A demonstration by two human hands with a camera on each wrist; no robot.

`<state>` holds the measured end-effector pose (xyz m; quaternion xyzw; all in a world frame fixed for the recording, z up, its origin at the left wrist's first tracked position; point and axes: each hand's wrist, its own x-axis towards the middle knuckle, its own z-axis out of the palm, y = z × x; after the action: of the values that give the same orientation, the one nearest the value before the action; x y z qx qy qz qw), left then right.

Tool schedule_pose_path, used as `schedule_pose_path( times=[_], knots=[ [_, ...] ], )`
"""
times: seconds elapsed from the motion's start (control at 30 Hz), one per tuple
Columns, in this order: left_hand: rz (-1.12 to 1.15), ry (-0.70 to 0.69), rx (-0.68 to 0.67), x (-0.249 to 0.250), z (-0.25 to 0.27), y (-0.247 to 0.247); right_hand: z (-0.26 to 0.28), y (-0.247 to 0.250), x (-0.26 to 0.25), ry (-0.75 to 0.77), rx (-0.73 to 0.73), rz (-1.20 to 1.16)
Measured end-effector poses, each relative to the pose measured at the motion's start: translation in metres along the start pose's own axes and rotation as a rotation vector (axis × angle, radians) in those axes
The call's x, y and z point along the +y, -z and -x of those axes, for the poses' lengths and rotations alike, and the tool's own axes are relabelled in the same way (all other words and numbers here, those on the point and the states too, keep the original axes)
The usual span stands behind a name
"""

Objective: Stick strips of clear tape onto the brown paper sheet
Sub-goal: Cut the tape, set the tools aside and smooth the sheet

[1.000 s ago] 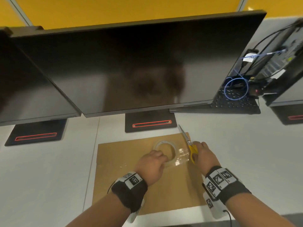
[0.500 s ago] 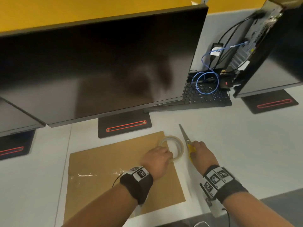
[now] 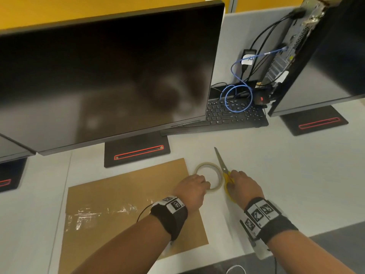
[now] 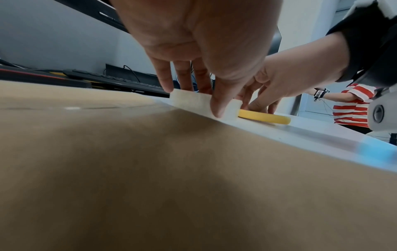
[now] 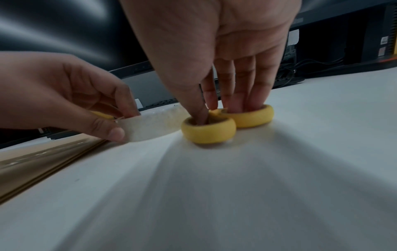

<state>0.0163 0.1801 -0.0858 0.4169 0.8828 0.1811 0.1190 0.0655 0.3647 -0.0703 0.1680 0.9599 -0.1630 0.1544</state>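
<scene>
A brown paper sheet (image 3: 126, 196) lies on the white desk, with a crinkled strip of clear tape (image 3: 102, 213) stuck across its left part. Just off the sheet's right edge the clear tape roll (image 3: 209, 176) lies flat on the desk. My left hand (image 3: 192, 189) pinches the roll's (image 5: 154, 125) near rim between thumb and fingers. Right of the roll lie yellow-handled scissors (image 3: 224, 169), blades shut and pointing away. My right hand (image 3: 242, 186) has its thumb and fingers inside the yellow handle loops (image 5: 209, 131), which rest on the desk.
A large dark monitor (image 3: 106, 76) on a black stand (image 3: 137, 151) rises behind the sheet. A black keyboard (image 3: 235, 113), a blue cable (image 3: 239, 97) and a second monitor (image 3: 324, 56) stand at the back right. A person in a striped shirt (image 4: 354, 105) is beyond the desk.
The tape roll went from above the sheet to the desk right of it, still in my left hand. The scissors came down beside it. A tape strip now shows on the sheet.
</scene>
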Motion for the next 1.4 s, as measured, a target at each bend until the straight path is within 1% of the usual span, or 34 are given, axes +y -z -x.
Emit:
schedule_pose_path(
  times=[0.1, 0.17, 0.23, 0.3, 0.33, 0.43, 0.53, 0.6, 0.7, 0.83, 1.0, 1.13, 1.4],
  knots=[
    [0.018, -0.012, 0.016, 0.0, -0.003, -0.004, 0.001, 0.002, 0.0, 0.004, 0.024, 0.003],
    [0.004, 0.039, 0.003, 0.002, -0.001, -0.002, 0.002, 0.005, -0.002, 0.045, 0.094, 0.05],
    [0.003, 0.117, 0.041, 0.001, 0.01, 0.004, 0.002, 0.01, -0.011, 0.139, 0.166, 0.066],
    [0.01, 0.183, 0.09, -0.002, 0.029, 0.012, 0.0, 0.013, -0.028, 0.271, 0.203, 0.069],
    [0.011, 0.218, 0.089, -0.007, 0.041, 0.015, 0.0, 0.013, -0.04, 0.345, 0.204, 0.062],
    [-0.062, 0.315, 0.021, -0.024, 0.081, 0.027, 0.002, 0.006, -0.083, 0.556, 0.126, 0.084],
    [-0.121, 0.468, -0.051, -0.048, 0.126, 0.039, 0.009, -0.012, -0.13, 0.741, -0.024, 0.179],
    [-0.141, 0.562, -0.094, -0.063, 0.155, 0.045, 0.015, -0.024, -0.159, 0.839, -0.106, 0.215],
    [-0.125, 0.681, -0.104, -0.082, 0.195, 0.049, 0.026, -0.042, -0.202, 0.954, -0.217, 0.234],
    [-0.115, 0.777, -0.153, -0.097, 0.229, 0.054, 0.038, -0.066, -0.248, 1.022, -0.312, 0.277],
    [-0.059, 0.804, -0.182, -0.119, 0.255, 0.053, 0.047, -0.089, -0.28, 1.016, -0.377, 0.354],
    [-0.017, 0.802, -0.216, -0.133, 0.264, 0.05, 0.051, -0.092, -0.287, 0.968, -0.393, 0.365],
    [-0.05, 0.78, -0.227, -0.145, 0.274, 0.039, 0.054, -0.096, -0.29, 0.927, -0.376, 0.333]
  ],
)
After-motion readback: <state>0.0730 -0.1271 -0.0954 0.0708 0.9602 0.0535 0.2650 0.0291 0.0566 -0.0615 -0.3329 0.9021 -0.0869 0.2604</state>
